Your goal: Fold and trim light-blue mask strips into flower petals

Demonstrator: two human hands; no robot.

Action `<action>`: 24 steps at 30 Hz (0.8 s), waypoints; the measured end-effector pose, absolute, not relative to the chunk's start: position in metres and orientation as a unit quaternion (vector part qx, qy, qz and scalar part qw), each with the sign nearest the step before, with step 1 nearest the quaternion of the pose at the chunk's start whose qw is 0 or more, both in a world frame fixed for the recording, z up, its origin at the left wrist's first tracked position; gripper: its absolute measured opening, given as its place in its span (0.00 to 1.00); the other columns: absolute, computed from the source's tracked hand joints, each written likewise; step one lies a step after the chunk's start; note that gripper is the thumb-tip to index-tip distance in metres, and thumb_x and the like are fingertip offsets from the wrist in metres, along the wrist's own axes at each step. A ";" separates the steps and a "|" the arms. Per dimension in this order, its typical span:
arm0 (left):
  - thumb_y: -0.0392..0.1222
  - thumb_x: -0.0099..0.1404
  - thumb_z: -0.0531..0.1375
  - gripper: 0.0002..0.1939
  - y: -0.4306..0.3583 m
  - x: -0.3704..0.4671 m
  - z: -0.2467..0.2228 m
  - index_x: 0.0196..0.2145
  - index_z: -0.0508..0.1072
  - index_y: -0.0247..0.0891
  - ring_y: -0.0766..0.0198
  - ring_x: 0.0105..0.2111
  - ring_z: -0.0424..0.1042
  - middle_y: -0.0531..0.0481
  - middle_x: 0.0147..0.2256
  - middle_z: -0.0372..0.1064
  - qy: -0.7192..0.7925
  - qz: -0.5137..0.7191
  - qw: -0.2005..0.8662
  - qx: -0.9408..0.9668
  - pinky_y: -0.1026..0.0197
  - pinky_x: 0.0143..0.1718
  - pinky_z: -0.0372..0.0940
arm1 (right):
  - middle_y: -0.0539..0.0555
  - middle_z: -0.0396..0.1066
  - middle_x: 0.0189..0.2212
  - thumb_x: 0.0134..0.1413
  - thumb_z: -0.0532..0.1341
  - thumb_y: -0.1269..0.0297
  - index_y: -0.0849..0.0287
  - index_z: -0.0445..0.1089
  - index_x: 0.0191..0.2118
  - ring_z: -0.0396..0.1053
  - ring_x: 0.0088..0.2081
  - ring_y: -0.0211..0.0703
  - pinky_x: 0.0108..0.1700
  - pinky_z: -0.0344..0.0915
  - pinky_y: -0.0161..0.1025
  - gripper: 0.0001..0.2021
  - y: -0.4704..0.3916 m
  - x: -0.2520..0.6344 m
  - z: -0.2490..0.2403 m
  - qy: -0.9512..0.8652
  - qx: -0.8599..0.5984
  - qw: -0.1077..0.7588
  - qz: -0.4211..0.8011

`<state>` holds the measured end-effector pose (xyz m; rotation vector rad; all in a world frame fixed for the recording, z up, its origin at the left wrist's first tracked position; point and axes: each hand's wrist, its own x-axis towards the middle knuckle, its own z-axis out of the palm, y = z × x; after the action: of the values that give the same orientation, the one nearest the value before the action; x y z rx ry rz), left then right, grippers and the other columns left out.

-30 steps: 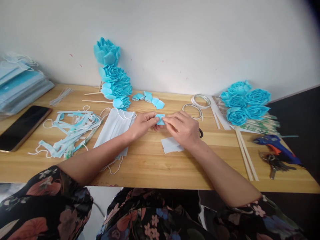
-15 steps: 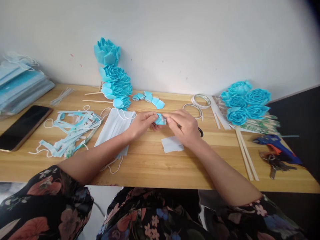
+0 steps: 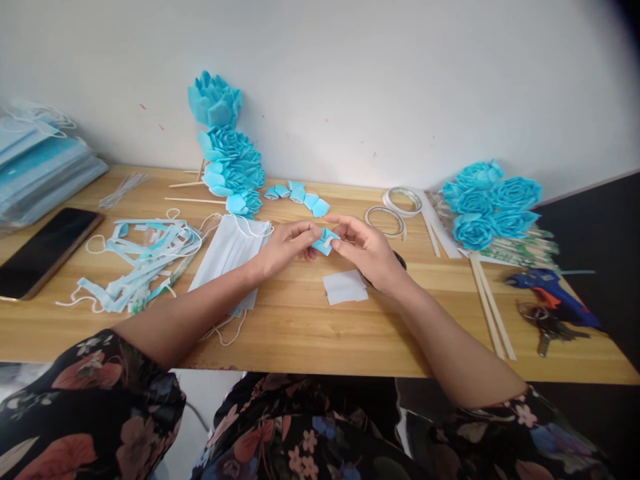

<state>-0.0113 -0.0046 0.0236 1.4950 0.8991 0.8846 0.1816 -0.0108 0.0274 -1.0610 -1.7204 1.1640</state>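
Between my hands, over the middle of the table, is a small folded piece of blue mask fabric (image 3: pixel 325 239) with a whitish strip on it. My left hand (image 3: pixel 287 248) pinches its left side between thumb and fingers. On the right edge, the thumb and a finger of my right hand (image 3: pixel 371 255) grip the same piece, the index finger raised above it. Below the hands lie overlapping white fabric pieces (image 3: pixel 345 288). Several folded blue petals (image 3: pixel 297 193) lie in a row behind. A pleated face mask (image 3: pixel 225 257) rests under my left forearm.
Blue fabric flowers (image 3: pixel 233 160) lean at the back left, more roses (image 3: pixel 480 200) at right. Tape rolls (image 3: pixel 403 202), wooden sticks (image 3: pixel 493 307), a glue gun (image 3: pixel 553 293) and keys (image 3: pixel 550 327) lie right. Cut mask strips (image 3: pixel 145 263), a phone (image 3: pixel 47 250) and bagged masks (image 3: pixel 45 173) occupy the left.
The blue piece has tilted and shifted slightly right. My right hand's fingers have opened out, with the index finger lifting, so more of the piece shows. My left hand keeps its pinch.
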 end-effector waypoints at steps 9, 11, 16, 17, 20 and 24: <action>0.52 0.60 0.62 0.15 -0.005 -0.008 0.018 0.31 0.70 0.35 0.69 0.24 0.64 0.53 0.24 0.66 0.406 0.379 0.543 0.630 0.65 0.28 0.61 | 0.52 0.73 0.40 0.58 0.60 0.65 0.55 0.71 0.53 0.71 0.42 0.40 0.45 0.69 0.40 0.17 -0.011 0.183 0.026 -0.645 -0.399 0.402 0.513; 0.51 0.59 0.62 0.15 -0.005 -0.008 0.016 0.28 0.69 0.35 0.70 0.24 0.61 0.54 0.23 0.63 0.417 0.371 0.516 0.650 0.65 0.27 0.58 | 0.52 0.73 0.40 0.58 0.60 0.64 0.55 0.72 0.52 0.70 0.42 0.41 0.46 0.68 0.41 0.16 -0.010 0.184 0.026 -0.656 -0.405 0.397 0.498; 0.49 0.58 0.61 0.16 -0.006 -0.008 0.016 0.23 0.63 0.37 0.70 0.23 0.53 0.56 0.21 0.55 0.422 0.359 0.467 0.689 0.65 0.24 0.49 | 0.50 0.72 0.33 0.55 0.63 0.64 0.56 0.73 0.50 0.69 0.35 0.39 0.41 0.68 0.40 0.16 -0.008 0.184 0.024 -0.675 -0.434 0.399 0.444; 0.49 0.59 0.60 0.15 -0.006 -0.008 0.017 0.23 0.63 0.37 0.70 0.23 0.53 0.56 0.21 0.55 0.419 0.366 0.471 0.685 0.65 0.25 0.50 | 0.50 0.72 0.34 0.56 0.62 0.63 0.56 0.73 0.50 0.70 0.35 0.39 0.41 0.68 0.40 0.16 -0.008 0.184 0.024 -0.673 -0.435 0.401 0.444; 0.49 0.60 0.59 0.14 -0.006 -0.008 0.020 0.25 0.64 0.36 0.70 0.23 0.56 0.55 0.22 0.59 0.412 0.399 0.487 0.659 0.65 0.26 0.53 | 0.52 0.75 0.36 0.56 0.62 0.61 0.56 0.72 0.50 0.71 0.37 0.41 0.43 0.69 0.42 0.16 -0.006 0.186 0.022 -0.665 -0.430 0.406 0.456; 0.52 0.62 0.59 0.16 -0.005 -0.008 0.020 0.28 0.67 0.36 0.69 0.24 0.60 0.53 0.24 0.62 0.412 0.407 0.497 0.646 0.65 0.27 0.56 | 0.52 0.76 0.36 0.56 0.63 0.60 0.56 0.72 0.50 0.73 0.38 0.41 0.43 0.70 0.42 0.17 -0.005 0.186 0.019 -0.667 -0.425 0.408 0.456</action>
<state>-0.0085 -0.0054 0.0204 1.5639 0.9979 0.9846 0.1860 -0.0049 0.0186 -1.0702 -1.6809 1.1497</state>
